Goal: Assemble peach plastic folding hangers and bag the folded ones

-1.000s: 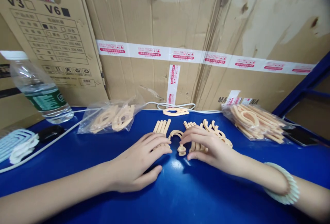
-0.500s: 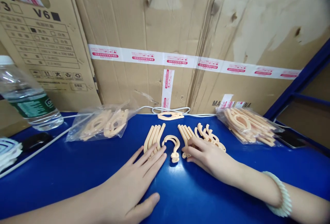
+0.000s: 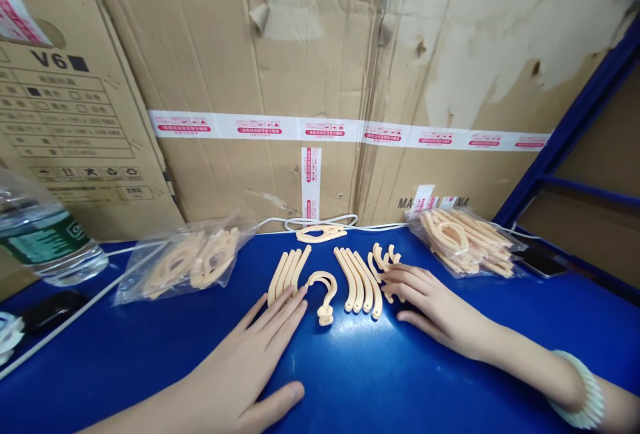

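Observation:
My left hand (image 3: 260,347) lies flat with its fingers spread. Its fingertips rest on the lower ends of a row of curved beige plastic hanger arms (image 3: 287,271). Just right of those fingertips are beige hanger hooks (image 3: 327,287), stacked together on the blue table. A second row of hanger arms (image 3: 356,284) lies further right, fanned side by side. Beyond it, my right hand (image 3: 437,307) reaches over a loose group of small beige hooks (image 3: 381,257); its fingers are stretched out and partly cover them. Behind the rows lies a folded beige hanger (image 3: 321,233).
Clear plastic bags of beige hanger parts stand at left (image 3: 200,261) and right (image 3: 463,241). A water bottle (image 3: 47,241) and a black object (image 3: 55,311) are far left. A white cable (image 3: 280,223) runs along the cardboard (image 3: 225,174); a phone (image 3: 543,261) lies right.
My right hand has moved right, off the right row of hanger arms and onto the loose hooks. My left hand stays on the left row. The camera view has shifted slightly.

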Tool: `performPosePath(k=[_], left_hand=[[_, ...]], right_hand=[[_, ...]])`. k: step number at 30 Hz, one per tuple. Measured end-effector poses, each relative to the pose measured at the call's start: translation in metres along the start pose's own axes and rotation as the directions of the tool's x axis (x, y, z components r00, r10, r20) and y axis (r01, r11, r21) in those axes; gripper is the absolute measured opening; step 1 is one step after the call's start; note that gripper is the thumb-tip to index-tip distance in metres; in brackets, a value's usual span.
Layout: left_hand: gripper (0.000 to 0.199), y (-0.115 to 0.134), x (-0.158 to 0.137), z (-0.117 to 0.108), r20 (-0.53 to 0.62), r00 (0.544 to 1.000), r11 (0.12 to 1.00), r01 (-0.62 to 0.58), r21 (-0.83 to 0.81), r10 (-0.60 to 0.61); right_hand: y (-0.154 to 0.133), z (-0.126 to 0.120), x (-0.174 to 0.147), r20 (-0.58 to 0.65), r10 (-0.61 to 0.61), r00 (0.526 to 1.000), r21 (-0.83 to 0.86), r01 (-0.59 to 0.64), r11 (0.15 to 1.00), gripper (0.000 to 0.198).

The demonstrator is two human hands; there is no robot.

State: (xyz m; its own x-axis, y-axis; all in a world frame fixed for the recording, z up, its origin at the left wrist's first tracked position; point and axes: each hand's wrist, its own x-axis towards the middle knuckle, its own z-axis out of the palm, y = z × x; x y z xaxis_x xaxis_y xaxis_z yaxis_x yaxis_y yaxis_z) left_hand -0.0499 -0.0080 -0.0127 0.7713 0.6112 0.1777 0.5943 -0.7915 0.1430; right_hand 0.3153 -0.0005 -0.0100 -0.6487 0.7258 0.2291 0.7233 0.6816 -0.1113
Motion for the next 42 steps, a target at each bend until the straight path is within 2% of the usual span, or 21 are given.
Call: performPosePath(k=[3,8,13,15,18,22,25,27,30,35,38,42], left_hand=[[0.077,-0.002,0.0,-0.001,0.041,0.999,1.0,-0.004,0.02,0.003],[0.072,0.001,0.002,0.013,-0.099,0.987,0.989,0.131,0.067,-0.124],[0.07,-0.003,0.006,0.015,-0.093,0.985,0.984,0.153,0.091,-0.145],[0.07,-0.004,0.006,0.015,-0.086,0.985,0.984,0.155,0.087,-0.148],[0.072,-0.004,0.006,0.015,-0.077,0.985,0.984,0.162,0.073,-0.156],[0.072,-0.007,0.007,0.015,-0.003,0.987,0.984,0.161,0.07,-0.161],[0.073,-0.011,0.008,0.014,0.061,0.989,0.991,0.131,0.035,-0.133],[0.074,-0.012,0.007,0.014,0.043,0.992,0.993,0.115,0.012,-0.115],[0.074,-0.01,0.008,0.012,0.015,0.993,0.993,0.118,-0.003,-0.118],[0.076,-0.005,0.01,0.003,0.108,0.986,0.99,0.136,-0.047,-0.13],[0.076,-0.005,0.01,0.002,0.101,0.985,0.988,0.146,-0.044,-0.141],[0.076,-0.006,0.009,0.005,0.084,0.986,0.988,0.151,-0.045,-0.147]], right_hand=[[0.008,0.006,0.002,-0.057,-0.001,0.998,0.064,0.005,0.998,0.024],[0.026,0.012,0.013,-0.119,0.013,0.993,0.081,-0.003,0.997,0.023],[0.031,0.009,0.018,-0.184,0.025,0.983,0.053,-0.015,0.998,0.024],[0.02,0.005,0.021,-0.222,0.026,0.975,0.035,-0.019,0.999,0.026],[-0.014,-0.002,0.033,-0.227,0.0,0.974,0.037,0.009,0.999,0.029],[-0.066,-0.004,0.06,-0.048,-0.176,0.983,0.041,0.178,0.983,0.043],[-0.081,0.003,0.081,0.013,-0.215,0.976,0.002,0.215,0.977,0.028],[-0.079,0.009,0.093,0.003,-0.211,0.977,-0.014,0.212,0.977,0.018],[-0.064,0.018,0.109,-0.022,-0.204,0.979,-0.03,0.203,0.979,0.014],[-0.04,0.026,0.127,-0.068,-0.185,0.98,-0.042,0.183,0.982,0.021],[-0.041,0.024,0.124,-0.112,-0.193,0.975,-0.036,0.19,0.981,0.034],[-0.055,0.013,0.105,-0.17,-0.209,0.963,-0.024,0.208,0.978,0.026]])
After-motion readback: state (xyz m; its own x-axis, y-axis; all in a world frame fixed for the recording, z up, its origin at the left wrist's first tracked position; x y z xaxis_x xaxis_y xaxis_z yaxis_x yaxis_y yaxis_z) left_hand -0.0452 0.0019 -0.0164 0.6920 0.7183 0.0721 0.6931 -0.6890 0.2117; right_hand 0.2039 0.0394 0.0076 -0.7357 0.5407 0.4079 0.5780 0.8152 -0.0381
